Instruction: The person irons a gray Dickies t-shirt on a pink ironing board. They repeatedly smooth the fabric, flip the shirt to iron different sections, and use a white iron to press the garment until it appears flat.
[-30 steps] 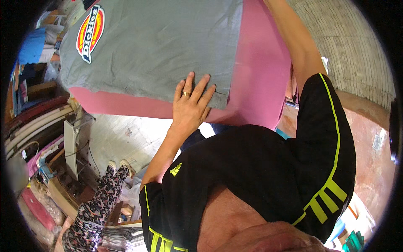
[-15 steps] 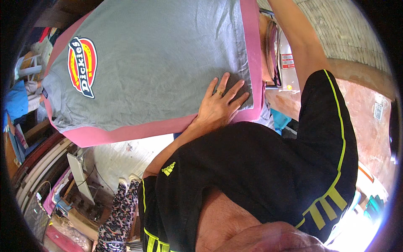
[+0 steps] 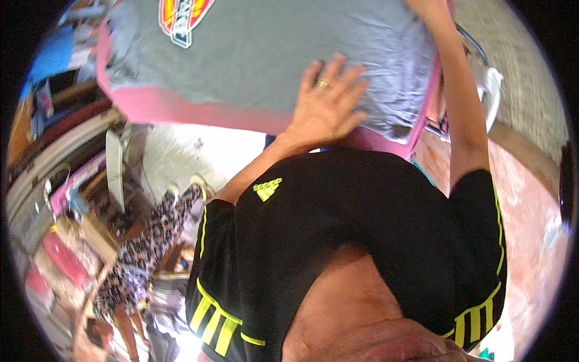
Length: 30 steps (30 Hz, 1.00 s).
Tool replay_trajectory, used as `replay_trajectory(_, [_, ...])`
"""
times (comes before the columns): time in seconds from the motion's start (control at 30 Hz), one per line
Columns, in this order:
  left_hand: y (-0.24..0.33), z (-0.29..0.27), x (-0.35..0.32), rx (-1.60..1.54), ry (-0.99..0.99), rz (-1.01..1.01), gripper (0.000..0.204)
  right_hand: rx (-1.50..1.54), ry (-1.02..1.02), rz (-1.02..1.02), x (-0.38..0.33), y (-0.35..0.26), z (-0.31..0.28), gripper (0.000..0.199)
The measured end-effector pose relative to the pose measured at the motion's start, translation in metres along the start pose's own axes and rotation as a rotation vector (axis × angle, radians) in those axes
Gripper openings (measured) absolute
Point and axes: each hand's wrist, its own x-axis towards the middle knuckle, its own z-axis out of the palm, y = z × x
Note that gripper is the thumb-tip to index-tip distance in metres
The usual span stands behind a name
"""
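A grey T-shirt (image 3: 253,66) with a red, yellow and dark printed emblem lies spread over a pink-covered ironing board (image 3: 181,111). My left hand (image 3: 329,99), a ring on one finger, rests flat on the shirt near the board's close edge, fingers spread. My right arm reaches along the board's right end. Only part of my right hand (image 3: 429,11) shows at the upper rim of the view, over the far right of the shirt. Its fingers are cut off, so what it touches cannot be made out.
Beyond the right end of the board are a dark metal bar and a white curved object (image 3: 491,90). To the lower left, another person in patterned clothes (image 3: 154,241) is near stacked goods and an upright white panel (image 3: 116,169). Blue cloth (image 3: 51,54) is at far left.
The view has shifted, so the board sits higher and further right. My right hand has come partly into view at the top. My left hand stays flat on the shirt, farther from its hem.
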Motion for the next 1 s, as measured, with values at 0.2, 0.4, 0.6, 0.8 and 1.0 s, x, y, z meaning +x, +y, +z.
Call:
replay_trajectory(0.2, [-0.041, -0.024, -0.073, 0.219, 0.089, -0.349, 0.057, -0.127, -0.226, -0.075, -0.099, -0.067, 0.012, 0.053])
replay_trajectory(0.4, [-0.09, -0.065, -0.131, 0.1, 0.571, -0.495, 0.045, -0.157, -0.263, -0.013, -0.11, -0.052, 0.019, 0.056])
replay_trajectory(0.6, [-0.14, -0.099, -0.143, 0.272, 0.392, -0.873, 0.035, -0.039, -0.267, 0.131, -0.153, -0.079, 0.0, 0.049])
replay_trajectory(0.8, [-0.163, -0.091, -0.128, -0.067, 0.546, -0.789, 0.022, 0.006, -0.133, 0.23, -0.212, -0.122, -0.034, 0.038])
replay_trajectory(1.0, [-0.164, -0.101, -0.138, -0.655, 0.631, -0.621, 0.022, -0.003, -0.062, 0.419, -0.269, -0.148, -0.073, 0.039])
